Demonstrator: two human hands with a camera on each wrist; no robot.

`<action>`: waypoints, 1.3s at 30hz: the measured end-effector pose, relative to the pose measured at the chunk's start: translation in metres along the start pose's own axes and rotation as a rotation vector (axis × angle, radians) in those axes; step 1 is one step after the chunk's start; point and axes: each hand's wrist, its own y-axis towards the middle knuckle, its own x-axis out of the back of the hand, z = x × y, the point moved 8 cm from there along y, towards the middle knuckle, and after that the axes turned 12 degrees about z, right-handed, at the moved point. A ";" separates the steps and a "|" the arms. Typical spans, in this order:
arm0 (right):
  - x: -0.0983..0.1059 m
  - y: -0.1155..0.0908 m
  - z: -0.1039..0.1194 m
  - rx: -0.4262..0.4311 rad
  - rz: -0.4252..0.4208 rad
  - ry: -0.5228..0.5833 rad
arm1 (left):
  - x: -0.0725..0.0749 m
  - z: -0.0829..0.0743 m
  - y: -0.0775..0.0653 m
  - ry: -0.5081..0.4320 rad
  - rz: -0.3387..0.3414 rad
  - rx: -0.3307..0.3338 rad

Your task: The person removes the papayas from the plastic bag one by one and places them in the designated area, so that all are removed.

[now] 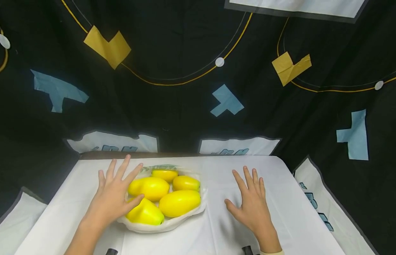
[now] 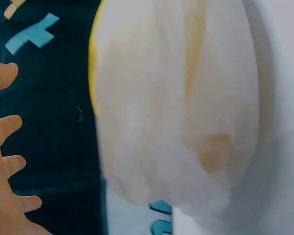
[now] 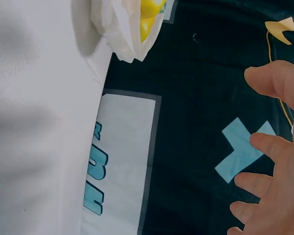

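Note:
Several smooth yellow fruits, mango-like in shape, lie in a white plastic bag [image 1: 146, 229] whose mouth is spread wide. The frontmost fruit [image 1: 146, 214] has a greenish tip; a large one [image 1: 180, 203] lies to its right. My left hand [image 1: 111, 196] hovers at the bag's left side with fingers spread, its thumb overlapping the front fruit in the head view. The left wrist view shows a gap between that hand [image 2: 7, 171] and the bag [image 2: 147, 122]. Well to the right of the bag, my right hand [image 1: 252, 205] is held over the table, fingers straight, holding nothing.
A white cloth covers the table [image 1: 217, 226]. Two small black objects, one a dark stub [image 1: 111, 251] and the other a short black piece [image 1: 247, 250], show at the near edge. Behind stands a black curtain [image 1: 172, 117] with blue and gold tape pieces.

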 end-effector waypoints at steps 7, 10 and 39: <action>-0.006 0.007 -0.005 -0.009 0.014 0.029 | -0.024 0.032 0.006 -0.179 0.064 0.076; -0.011 0.010 -0.006 -0.018 0.031 0.042 | -0.038 0.042 0.008 -0.232 0.101 0.107; -0.024 0.049 0.020 0.094 0.003 0.216 | -0.087 0.066 0.017 -0.732 0.164 0.072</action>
